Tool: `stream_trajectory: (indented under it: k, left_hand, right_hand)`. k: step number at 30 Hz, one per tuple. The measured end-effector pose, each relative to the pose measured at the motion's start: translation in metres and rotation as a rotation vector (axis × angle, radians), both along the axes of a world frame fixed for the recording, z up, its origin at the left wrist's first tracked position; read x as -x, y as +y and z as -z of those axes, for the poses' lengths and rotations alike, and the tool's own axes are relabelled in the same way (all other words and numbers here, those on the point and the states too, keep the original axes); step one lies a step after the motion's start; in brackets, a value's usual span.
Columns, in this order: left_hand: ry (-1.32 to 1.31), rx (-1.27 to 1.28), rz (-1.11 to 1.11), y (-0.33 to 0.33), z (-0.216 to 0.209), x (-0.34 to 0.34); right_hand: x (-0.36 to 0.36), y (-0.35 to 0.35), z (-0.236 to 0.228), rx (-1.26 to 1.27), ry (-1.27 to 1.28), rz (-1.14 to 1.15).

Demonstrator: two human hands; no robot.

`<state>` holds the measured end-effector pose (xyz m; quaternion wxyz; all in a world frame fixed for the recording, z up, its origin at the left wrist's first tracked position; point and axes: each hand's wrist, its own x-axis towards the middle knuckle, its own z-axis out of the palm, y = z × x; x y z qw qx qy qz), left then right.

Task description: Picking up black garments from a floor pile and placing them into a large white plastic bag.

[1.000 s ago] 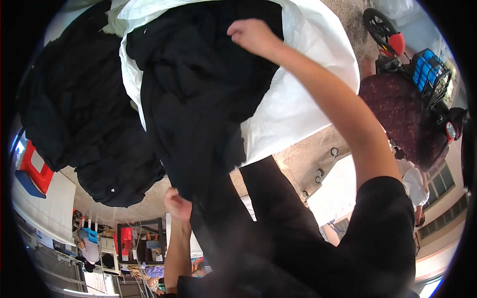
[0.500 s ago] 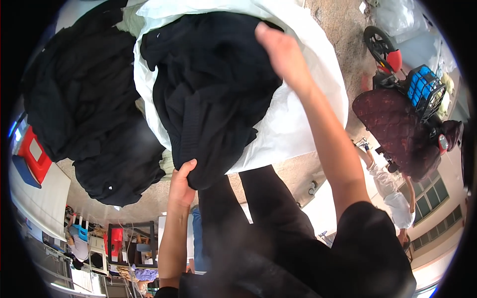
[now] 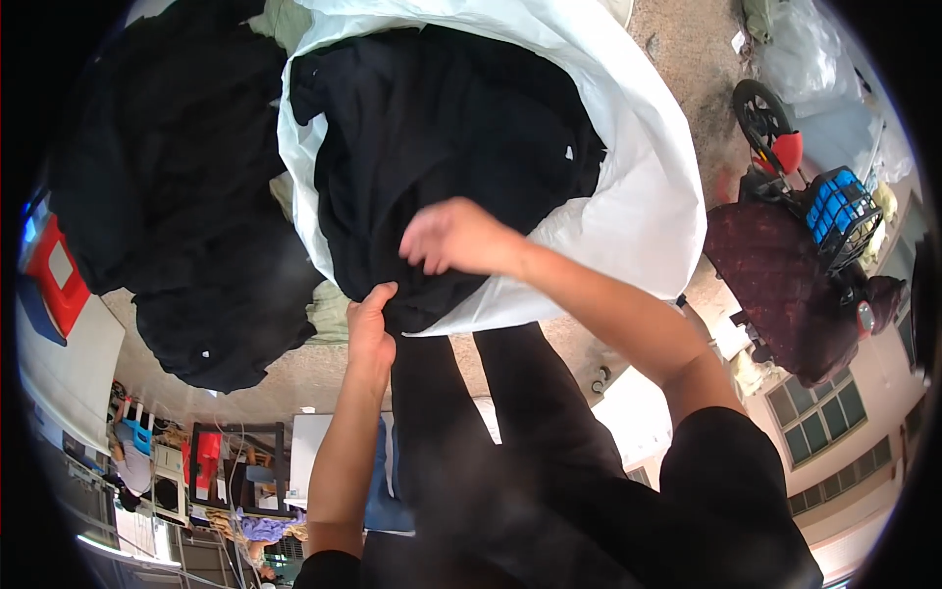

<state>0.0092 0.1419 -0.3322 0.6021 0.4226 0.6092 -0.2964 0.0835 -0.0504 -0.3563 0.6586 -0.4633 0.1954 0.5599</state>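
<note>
A large white sack stands in front of my legs, its mouth wide, with black knit garments bunched inside. At the sack's near edge my left hand grips a fold of the black cloth, thumb on top. Above the near part of the garments is my right hand, with its fingers apart and smeared by motion. Nothing shows in it; whether its fingertips touch the cloth I cannot tell. A small white tag shows on the garment at the right.
To the left lies a big heap of black garments, partly over pale green cloth. A red and blue box sits on a white table at far left. At right stands a scooter with a dark quilted cover and a basket.
My right hand has swept from the sack's far right side back toward me, over the near garments. The far cloth lies flatter, with a white tag now showing. My left hand still grips the near edge.
</note>
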Motion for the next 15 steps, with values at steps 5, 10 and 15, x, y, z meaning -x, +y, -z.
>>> stream_trajectory:
  k: [5, 10, 15]
  left_hand:
    - [-0.097, 0.042, -0.127, 0.005, -0.005, -0.017]
    - [-0.193, 0.280, -0.368, 0.084, -0.016, -0.002]
    - [-0.124, 0.352, -0.248, 0.112, 0.018, 0.012]
  right_hand:
    - [0.052, -0.154, 0.112, 0.936, -0.395, 0.315]
    - [0.121, -0.256, 0.099, 1.244, -0.268, -0.187]
    - [0.095, -0.230, 0.119, 1.217, -0.296, -0.840]
